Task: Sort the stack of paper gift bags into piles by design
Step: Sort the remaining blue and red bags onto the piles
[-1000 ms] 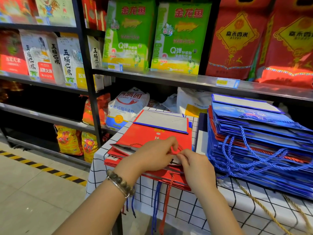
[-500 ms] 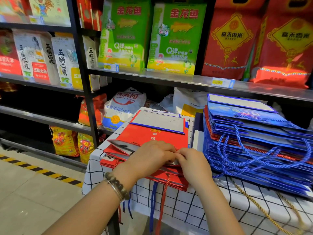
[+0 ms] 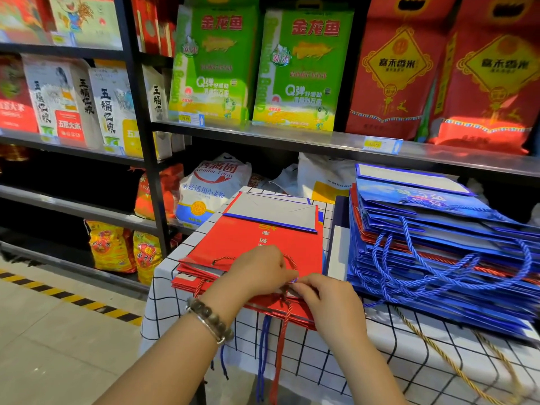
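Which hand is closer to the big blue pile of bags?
The right hand. It sits at the near edge of the red pile, just left of the blue pile. The left hand lies farther left on the red pile. Both pinch its red cord.

left hand [image 3: 257,276]: palm down, fingers curled | right hand [image 3: 328,302]: fingertips meeting left's | both pinch red cord [image 3: 288,312]

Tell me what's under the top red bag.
Edges of more red bags on the checked cloth. Their faces are covered; left hand and right hand hide the near edge.
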Action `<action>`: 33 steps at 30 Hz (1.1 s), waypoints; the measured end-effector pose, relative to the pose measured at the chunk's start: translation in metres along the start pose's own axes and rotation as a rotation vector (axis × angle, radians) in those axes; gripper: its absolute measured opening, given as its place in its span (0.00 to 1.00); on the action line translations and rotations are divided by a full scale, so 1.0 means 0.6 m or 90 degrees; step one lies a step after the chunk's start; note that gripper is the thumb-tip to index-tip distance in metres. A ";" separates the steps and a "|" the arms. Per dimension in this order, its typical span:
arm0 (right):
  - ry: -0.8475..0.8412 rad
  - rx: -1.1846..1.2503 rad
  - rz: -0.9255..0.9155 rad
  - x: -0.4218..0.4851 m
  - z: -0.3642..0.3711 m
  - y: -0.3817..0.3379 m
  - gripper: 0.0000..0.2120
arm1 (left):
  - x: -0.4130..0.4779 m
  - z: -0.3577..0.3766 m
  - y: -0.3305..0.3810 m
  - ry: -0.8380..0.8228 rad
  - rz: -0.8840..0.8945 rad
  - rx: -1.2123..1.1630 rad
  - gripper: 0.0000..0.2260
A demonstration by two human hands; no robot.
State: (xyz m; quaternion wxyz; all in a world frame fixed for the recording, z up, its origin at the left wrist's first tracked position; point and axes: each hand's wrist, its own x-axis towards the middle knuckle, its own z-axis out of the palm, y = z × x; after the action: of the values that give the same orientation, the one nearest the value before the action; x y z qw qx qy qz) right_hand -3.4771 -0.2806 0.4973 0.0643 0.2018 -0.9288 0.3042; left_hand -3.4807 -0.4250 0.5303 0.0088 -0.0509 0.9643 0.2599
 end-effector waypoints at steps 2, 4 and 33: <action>-0.001 0.000 -0.011 -0.004 -0.001 0.000 0.11 | 0.004 0.006 0.003 -0.057 -0.016 -0.025 0.15; -0.012 -0.012 -0.022 -0.007 -0.003 0.000 0.11 | 0.011 0.007 0.004 -0.056 -0.036 -0.065 0.12; 0.185 0.146 -0.137 0.035 -0.011 -0.076 0.17 | -0.041 -0.081 -0.034 0.554 0.132 0.346 0.10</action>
State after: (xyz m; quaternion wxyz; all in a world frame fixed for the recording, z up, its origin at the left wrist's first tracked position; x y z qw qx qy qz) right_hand -3.4776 -0.3172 0.5327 0.2064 0.2596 -0.8420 0.4255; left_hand -3.4537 -0.4645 0.5630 -0.4058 -0.0542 0.9112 -0.0454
